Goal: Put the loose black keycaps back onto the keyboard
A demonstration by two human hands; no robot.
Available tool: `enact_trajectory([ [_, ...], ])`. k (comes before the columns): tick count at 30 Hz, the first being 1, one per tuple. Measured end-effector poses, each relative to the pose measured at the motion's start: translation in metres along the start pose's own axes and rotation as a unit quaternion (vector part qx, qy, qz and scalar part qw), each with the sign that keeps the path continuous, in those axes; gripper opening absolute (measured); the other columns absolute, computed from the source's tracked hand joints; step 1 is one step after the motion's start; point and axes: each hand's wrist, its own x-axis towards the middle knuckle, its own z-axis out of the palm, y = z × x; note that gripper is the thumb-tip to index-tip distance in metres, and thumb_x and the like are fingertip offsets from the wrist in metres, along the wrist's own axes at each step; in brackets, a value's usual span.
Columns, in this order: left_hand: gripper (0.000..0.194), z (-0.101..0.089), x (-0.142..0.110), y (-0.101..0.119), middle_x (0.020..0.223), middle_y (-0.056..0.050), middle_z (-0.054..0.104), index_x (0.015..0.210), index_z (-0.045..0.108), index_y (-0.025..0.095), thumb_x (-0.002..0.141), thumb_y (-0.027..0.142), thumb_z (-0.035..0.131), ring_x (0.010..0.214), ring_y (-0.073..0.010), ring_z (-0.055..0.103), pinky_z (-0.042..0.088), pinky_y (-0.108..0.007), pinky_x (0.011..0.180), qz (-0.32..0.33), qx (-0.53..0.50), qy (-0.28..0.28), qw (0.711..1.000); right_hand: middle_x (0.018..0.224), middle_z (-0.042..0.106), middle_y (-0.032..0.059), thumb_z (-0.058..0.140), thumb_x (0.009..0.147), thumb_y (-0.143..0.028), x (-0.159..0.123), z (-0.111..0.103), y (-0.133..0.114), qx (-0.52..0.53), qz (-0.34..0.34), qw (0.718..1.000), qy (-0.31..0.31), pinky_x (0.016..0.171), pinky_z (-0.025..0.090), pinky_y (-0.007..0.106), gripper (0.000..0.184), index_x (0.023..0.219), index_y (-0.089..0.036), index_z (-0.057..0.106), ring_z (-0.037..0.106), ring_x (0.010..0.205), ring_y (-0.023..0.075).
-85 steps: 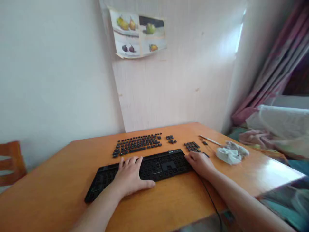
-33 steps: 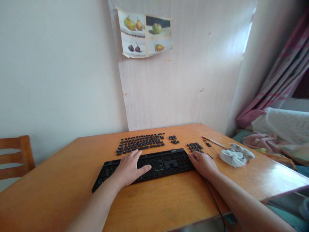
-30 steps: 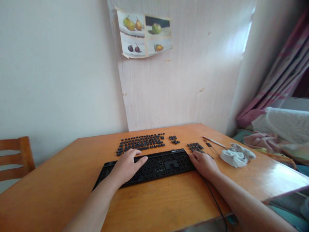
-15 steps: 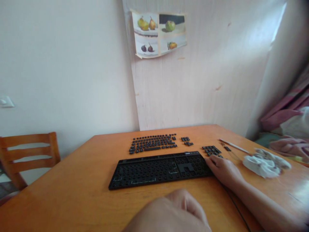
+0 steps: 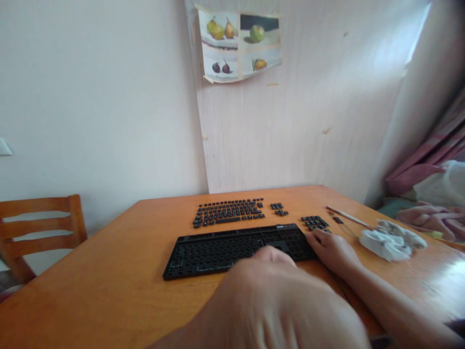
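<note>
This looks like a room in a home: a wooden chair stands at the left edge, fruit pictures hang at the upper middle (their lower edge curves), and at the right edge a pink curtain slants down toward a heap of cloth.

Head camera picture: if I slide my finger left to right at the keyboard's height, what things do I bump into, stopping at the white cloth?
Chair → keyboard → right hand → white cloth.
</note>
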Motion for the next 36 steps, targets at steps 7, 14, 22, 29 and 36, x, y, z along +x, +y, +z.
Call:
enact_trajectory([
  [7,0.04,-0.039,0.063,-0.045,0.055,0.005,0.044,0.062,0.048,0.019,0.09,0.048,0.041,0.055,-0.0106,0.042,0.035,-0.024,0.056,0.068,0.134,0.207,0.967,0.066,0.062,0.0031,0.034,0.089,-0.051,-0.002,-0.006,-0.006,0.013,0.003,1.0,0.02,0.054,0.028,0.025,0.041,0.068,-0.022,0.055,0.056,0.062,0.0163],
  [14,0.035,-0.03,0.094,-0.135,0.074,0.0,0.06,0.076,0.056,0.021,0.09,0.048,0.039,0.072,-0.0158,0.057,0.043,-0.027,0.067,0.033,0.28,0.201,0.938,0.061,0.059,0.0017,0.033,0.09,-0.05,-0.002,-0.005,-0.006,0.028,0.018,0.998,0.061,0.054,0.03,0.025,0.041,0.064,-0.022,0.049,0.054,0.058,0.0159],
  [22,0.073,-0.01,0.09,-0.169,0.137,-0.014,0.048,0.132,0.047,0.015,0.082,0.068,0.036,0.128,-0.0295,0.039,0.026,-0.043,0.108,0.018,0.436,0.098,0.895,0.062,0.057,0.0017,0.03,0.091,-0.054,-0.006,-0.009,-0.002,0.146,0.028,0.977,0.154,0.058,0.035,0.026,0.042,0.068,-0.022,0.047,0.053,0.061,0.0166],
  [29,0.096,-0.008,0.09,-0.181,0.151,-0.014,0.026,0.144,0.031,0.018,0.072,0.081,0.033,0.139,-0.0334,0.02,0.01,-0.054,0.111,-0.029,0.475,-0.014,0.879,0.063,0.053,0.0018,0.033,0.091,-0.053,-0.008,-0.026,0.014,0.237,0.11,0.918,0.297,0.06,0.038,0.028,0.04,0.078,-0.02,0.052,0.049,0.061,0.0164],
  [36,0.097,-0.006,0.09,-0.191,0.151,-0.013,0.025,0.143,0.032,0.02,0.068,0.082,0.036,0.14,-0.0339,0.015,0.004,-0.055,0.111,-0.028,0.496,-0.024,0.868,0.065,0.055,0.0012,0.044,0.084,-0.052,-0.002,-0.036,0.029,0.267,0.127,0.908,0.297,0.056,0.038,0.027,0.036,0.081,-0.019,0.056,0.048,0.06,0.0157],
])
